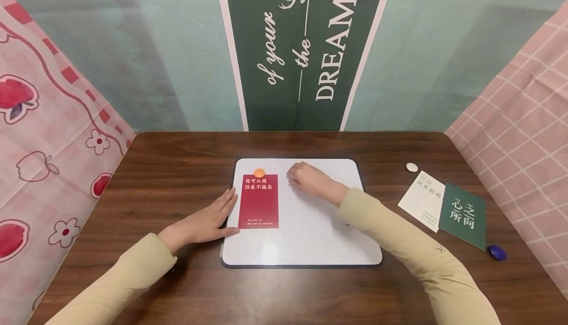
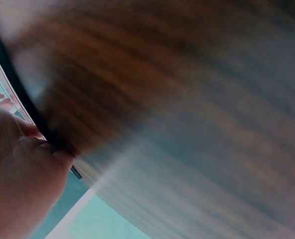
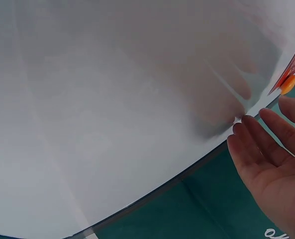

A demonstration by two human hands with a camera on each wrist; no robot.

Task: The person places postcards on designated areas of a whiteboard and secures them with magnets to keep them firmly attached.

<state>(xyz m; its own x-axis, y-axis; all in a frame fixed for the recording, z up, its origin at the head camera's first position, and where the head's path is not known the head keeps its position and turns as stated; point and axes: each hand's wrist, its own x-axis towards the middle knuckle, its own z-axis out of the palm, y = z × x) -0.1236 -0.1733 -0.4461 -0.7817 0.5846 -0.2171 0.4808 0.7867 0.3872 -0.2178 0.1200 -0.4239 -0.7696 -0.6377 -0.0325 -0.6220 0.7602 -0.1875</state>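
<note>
A white magnetic board (image 1: 319, 238) with a dark rim lies on the wooden table. On its left part is a red card (image 1: 259, 205) with white lettering, and a round orange magnet (image 1: 259, 173) sits at the card's top edge. My left hand (image 1: 206, 222) rests at the board's left edge with straight fingers, the thumb near the card's lower corner. Over the upper middle of the board is my right hand (image 1: 310, 179), to the right of the magnet. The right wrist view shows its fingers (image 3: 251, 139) loosely bent, holding nothing, with their reflection in the board.
To the right lie a white card (image 1: 421, 201) and a green card (image 1: 463, 216), slightly overlapping. A white magnet (image 1: 411, 167) is above them and a blue magnet (image 1: 497, 252) below. Cloth hangings (image 1: 177, 68) stand behind the table and at both sides.
</note>
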